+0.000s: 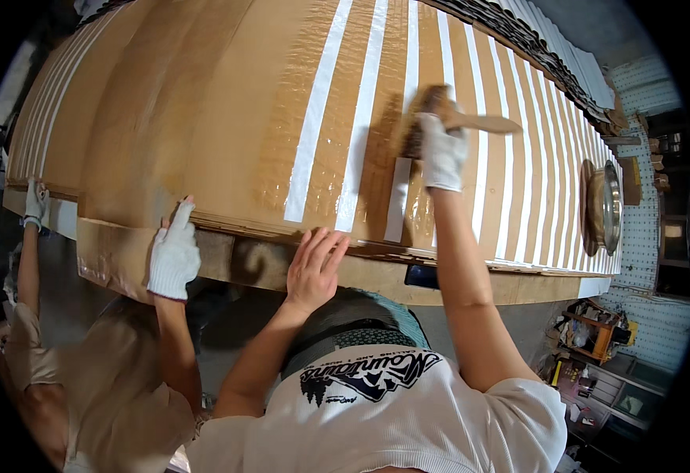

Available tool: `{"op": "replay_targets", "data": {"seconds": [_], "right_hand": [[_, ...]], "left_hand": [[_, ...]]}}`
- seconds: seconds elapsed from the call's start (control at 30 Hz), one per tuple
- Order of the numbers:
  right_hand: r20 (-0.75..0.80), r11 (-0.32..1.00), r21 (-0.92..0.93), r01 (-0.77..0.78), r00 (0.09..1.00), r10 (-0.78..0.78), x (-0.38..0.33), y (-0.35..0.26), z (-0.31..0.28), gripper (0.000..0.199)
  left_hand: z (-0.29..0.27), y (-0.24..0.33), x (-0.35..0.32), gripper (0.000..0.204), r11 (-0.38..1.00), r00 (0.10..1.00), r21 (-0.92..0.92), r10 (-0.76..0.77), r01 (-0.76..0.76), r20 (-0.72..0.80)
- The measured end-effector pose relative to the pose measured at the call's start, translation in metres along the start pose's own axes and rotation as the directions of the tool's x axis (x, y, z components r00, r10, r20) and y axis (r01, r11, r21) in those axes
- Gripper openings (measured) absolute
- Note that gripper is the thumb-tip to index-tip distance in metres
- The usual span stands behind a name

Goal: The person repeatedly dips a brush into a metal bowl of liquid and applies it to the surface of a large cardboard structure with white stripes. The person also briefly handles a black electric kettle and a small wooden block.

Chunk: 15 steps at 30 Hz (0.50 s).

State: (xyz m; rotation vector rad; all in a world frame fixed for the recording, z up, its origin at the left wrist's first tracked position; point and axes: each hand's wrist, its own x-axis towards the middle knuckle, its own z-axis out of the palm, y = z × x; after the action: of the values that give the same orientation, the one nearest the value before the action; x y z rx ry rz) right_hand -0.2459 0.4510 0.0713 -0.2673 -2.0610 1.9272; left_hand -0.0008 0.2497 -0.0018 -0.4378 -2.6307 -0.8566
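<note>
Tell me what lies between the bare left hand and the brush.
Head view: shiny brown cardboard and one pale strip lie between left hand and brush.

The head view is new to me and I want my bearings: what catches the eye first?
A broad brown cardboard sheet with white stripes fills the upper picture. At its centre right, the white-gloved right hand holds a wooden-handled brush on it, while the bare left hand presses the near edge. At left, a co-worker's white-gloved hand touches the same edge.
</note>
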Motion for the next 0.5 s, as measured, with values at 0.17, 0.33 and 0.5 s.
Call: {"op": "replay_targets", "data": {"seconds": [0.17,0.33,0.5], "right_hand": [[0.184,0.949,-0.316,-0.004,0.981,0.065,-0.093,-0.042,0.118,0.071],[0.187,0.870,-0.478,0.119,0.982,-0.032,-0.102,0.002,0.078,0.061],[-0.082,0.804,-0.531,-0.267,0.961,0.265,-0.085,0.006,-0.051,0.065]], "left_hand": [[-0.009,-0.010,-0.004,0.064,0.979,0.983,0.114,-0.163,0.172,-0.082],[-0.009,-0.021,-0.005,0.056,0.983,0.991,0.147,-0.103,0.114,-0.080],[-0.006,-0.025,-0.007,0.055,0.990,0.991,0.098,-0.093,0.103,-0.100]]}}
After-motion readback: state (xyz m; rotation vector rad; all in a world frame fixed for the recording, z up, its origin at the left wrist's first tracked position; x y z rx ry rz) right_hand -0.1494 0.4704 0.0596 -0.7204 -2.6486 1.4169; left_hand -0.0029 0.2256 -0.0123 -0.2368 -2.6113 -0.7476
